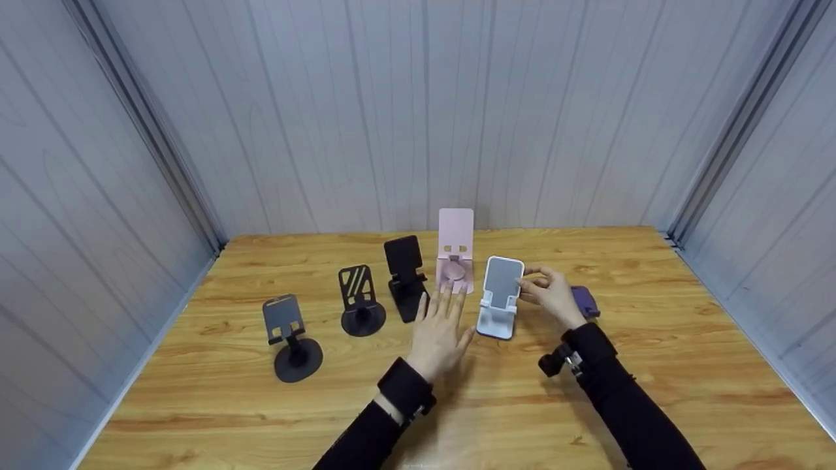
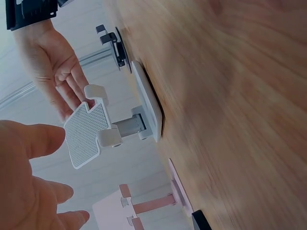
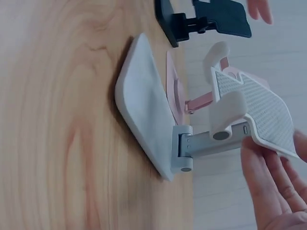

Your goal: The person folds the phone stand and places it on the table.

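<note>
A white phone stand point(image 1: 498, 324) with a grey textured pad stands upright on the table, its plate tilted back. My right hand point(image 1: 552, 297) pinches the right edge of that plate, thumb in front and fingers behind, as the right wrist view shows. With fingers spread, my left hand point(image 1: 436, 339) hovers to the left of the white stand and holds nothing. In the head view its fingertips overlap the lower part of a pink phone stand point(image 1: 456, 228). The left wrist view shows the left thumb point(image 2: 45, 140) close to the white plate point(image 2: 86, 134).
Left of the pink stand are a black phone stand point(image 1: 403, 258), a slotted black stand point(image 1: 356, 284) and a dark grey round-based stand point(image 1: 283, 314). A purple folded stand point(image 1: 584, 301) lies beyond my right wrist. Panel walls point(image 1: 418, 117) border the wooden table point(image 1: 215, 405).
</note>
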